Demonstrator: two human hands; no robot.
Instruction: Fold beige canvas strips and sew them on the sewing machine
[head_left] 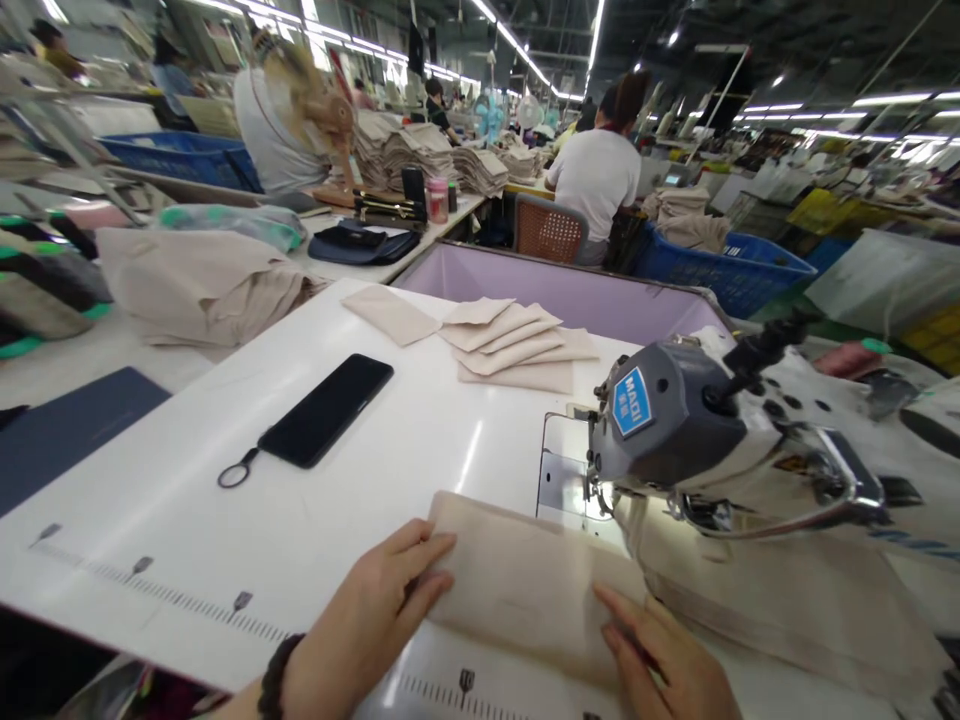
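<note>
Beige fabric panel (525, 590) lies flat on the white sewing table (225, 520) at about 6 o'clock, its far edge just short of the needle plate (562, 470). The left hand (367, 625), fingers together and extended, presses on the panel's left edge, with no pinch showing. The right hand (660, 660) rests at its lower right edge, fingers slightly spread; its thumb is out of sight, so any pinch there cannot be told. A bead bracelet (274, 680) circles the left wrist.

Toward 12 o'clock sits a fanned pile of similar beige pieces (510, 345), and a heap of beige cloth (199, 285) lies at 10 o'clock. That pile shows how many pieces are laid out, but not whether they are finished. No seam can be made out on the panel. The sewing machine head (675, 430) stands at 3 o'clock, hiding the needle. A wider beige cloth (780, 620) lies beneath it at 4 o'clock; any join to the panel is hidden. Both wrists run off the bottom edge.
</note>
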